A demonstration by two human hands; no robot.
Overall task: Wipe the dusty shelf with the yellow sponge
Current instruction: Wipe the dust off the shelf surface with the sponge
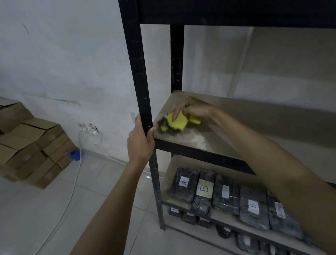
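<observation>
The yellow sponge [177, 122], dark on its underside, lies on the front left corner of the brown shelf board [239, 117]. My right hand [195, 108] presses down on it with fingers curled over its top. A pale patch of dust [197, 139] shows on the board just in front of the sponge. My left hand [141, 139] grips the black front upright post [141, 86] of the rack, right at the shelf's corner.
Black wrapped packages with letter labels [203, 191] fill the lower shelves. Stacked cardboard boxes [28, 143] stand on the tiled floor at the left. A white cable [77, 168] runs from a wall socket. A dark shelf hangs overhead.
</observation>
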